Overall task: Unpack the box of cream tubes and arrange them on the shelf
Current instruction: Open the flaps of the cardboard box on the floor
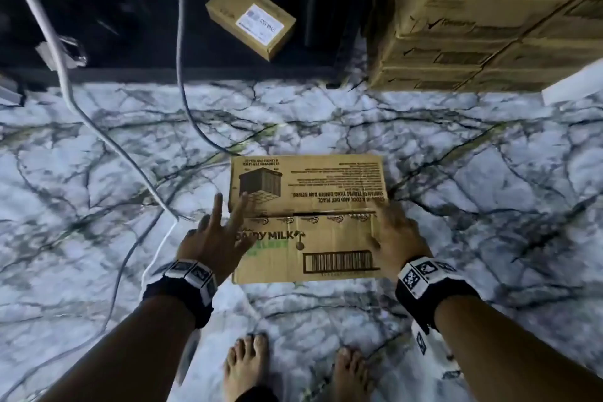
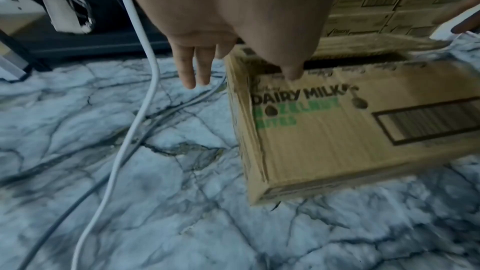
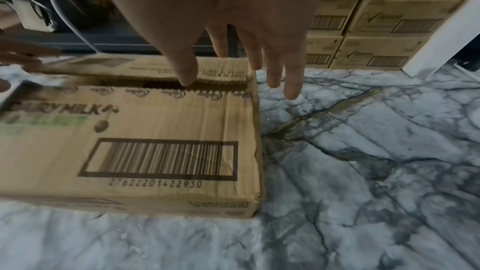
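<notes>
A brown cardboard box [image 1: 323, 192] printed "DAIRY MILK" with a barcode lies on the marble floor, its two top flaps meeting at a narrow dark slit. My left hand [image 1: 218, 232] hovers at the box's left edge with fingers spread and straight; in the left wrist view its thumb [image 2: 292, 69] touches the near flap [image 2: 337, 122] by the slit. My right hand [image 1: 396, 238] is over the box's right end with straight fingers; in the right wrist view its thumb [image 3: 185, 73] reaches the slit of the box [image 3: 161, 126]. No cream tubes are visible.
A white cable [image 1: 65, 81] and a grey cable [image 1: 179, 68] trail across the floor left of the box. A small labelled carton [image 1: 251, 18] sits on a dark low shelf [image 1: 130, 72]. Several stacked cartons [image 1: 489, 16] stand at the back right. My bare feet [image 1: 248, 365] are below.
</notes>
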Demonstrator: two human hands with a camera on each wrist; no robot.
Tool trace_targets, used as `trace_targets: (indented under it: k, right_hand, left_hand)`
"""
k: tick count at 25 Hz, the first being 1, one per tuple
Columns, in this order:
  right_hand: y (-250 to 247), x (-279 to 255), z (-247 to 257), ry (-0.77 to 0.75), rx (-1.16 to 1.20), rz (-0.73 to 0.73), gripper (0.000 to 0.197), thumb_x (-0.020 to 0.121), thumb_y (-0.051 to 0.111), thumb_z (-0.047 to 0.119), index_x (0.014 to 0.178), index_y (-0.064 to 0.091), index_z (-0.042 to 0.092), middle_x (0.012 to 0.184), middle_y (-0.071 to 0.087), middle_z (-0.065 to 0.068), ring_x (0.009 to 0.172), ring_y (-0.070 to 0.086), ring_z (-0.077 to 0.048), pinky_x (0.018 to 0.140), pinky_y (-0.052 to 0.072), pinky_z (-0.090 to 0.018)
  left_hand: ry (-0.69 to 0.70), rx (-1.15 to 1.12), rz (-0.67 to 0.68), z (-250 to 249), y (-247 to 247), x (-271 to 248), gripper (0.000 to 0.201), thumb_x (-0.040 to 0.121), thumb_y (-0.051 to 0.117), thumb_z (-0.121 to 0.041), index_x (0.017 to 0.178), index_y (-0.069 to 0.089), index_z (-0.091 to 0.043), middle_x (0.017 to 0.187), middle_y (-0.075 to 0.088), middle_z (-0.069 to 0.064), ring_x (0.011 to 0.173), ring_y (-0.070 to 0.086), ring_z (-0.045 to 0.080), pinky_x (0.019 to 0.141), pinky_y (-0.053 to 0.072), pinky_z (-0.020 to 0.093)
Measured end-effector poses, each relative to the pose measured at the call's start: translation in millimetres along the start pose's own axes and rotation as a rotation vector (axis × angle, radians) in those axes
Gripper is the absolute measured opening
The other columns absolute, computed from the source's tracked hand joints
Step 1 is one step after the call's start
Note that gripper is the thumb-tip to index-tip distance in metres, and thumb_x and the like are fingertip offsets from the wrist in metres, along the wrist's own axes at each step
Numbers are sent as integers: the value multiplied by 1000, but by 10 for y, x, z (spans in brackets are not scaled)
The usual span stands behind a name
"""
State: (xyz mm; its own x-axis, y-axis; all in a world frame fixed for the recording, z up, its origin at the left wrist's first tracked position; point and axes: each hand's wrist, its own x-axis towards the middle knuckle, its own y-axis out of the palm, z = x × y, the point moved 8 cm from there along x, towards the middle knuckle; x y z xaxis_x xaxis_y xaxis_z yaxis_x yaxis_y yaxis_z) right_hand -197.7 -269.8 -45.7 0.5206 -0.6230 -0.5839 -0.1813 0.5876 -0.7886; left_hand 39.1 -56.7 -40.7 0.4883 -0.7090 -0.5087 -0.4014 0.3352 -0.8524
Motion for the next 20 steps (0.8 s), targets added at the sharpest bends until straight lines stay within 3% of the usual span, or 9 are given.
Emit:
trace_targets:
  k: [3, 6, 8, 10, 18, 20]
  right_hand:
    - [360, 242, -78, 26, 124, 5, 77, 93, 45, 48, 145, -12, 50, 159, 10, -15, 127, 47, -39, 94, 50, -48]
    - [514, 257, -71, 45, 95, -14, 73, 95, 45, 46, 150, -3, 44, 160, -5, -13, 123, 51, -40, 94, 51, -45]
    - [516, 214, -49, 41, 43, -29, 70, 96, 48, 38, 152, 6, 39, 159, -15, -12, 132, 40, -41, 101, 46, -43]
    - [519, 160, -57, 88, 29, -34, 70, 96, 52, 32, 152, 10, 38, 159, -14, -11, 134, 33, -43, 100, 45, -44]
    - [629, -189, -21, 156, 64, -58, 74, 93, 56, 24, 151, 13, 40, 160, -15, -6, 131, 32, -40, 92, 49, -41]
    - [692, -356, -42, 167, 73, -34, 74, 94, 56, 21, 152, 13, 39, 160, -16, -6, 134, 30, -38, 96, 47, -40]
  left_hand:
    - [64, -133, 3, -14, 275, 201, 85, 92, 50, -50, 150, -10, -37, 160, -4, 19, 122, 52, 43, 85, 53, 49]
    - [29, -216, 23, 10, 498, 351, 92, 90, 62, -35, 153, -1, -17, 156, -8, 29, 120, 50, 50, 86, 51, 52]
    - [-13, -245, 16, 3, 539, 363, 91, 90, 63, -31, 153, -1, -20, 157, -9, 27, 117, 52, 51, 85, 51, 51]
    - [-72, -295, 13, 1, 556, 336, 89, 90, 62, -30, 153, -1, -28, 158, -6, 21, 115, 54, 50, 86, 50, 51]
    - [-108, -367, -7, -81, 627, 69, 88, 89, 62, -25, 153, 3, -33, 154, 14, 13, 104, 59, 44, 81, 52, 48]
    - [-108, -367, 7, -126, 708, -94, 88, 89, 62, -26, 153, 2, -32, 154, 14, 14, 102, 60, 44, 80, 52, 47]
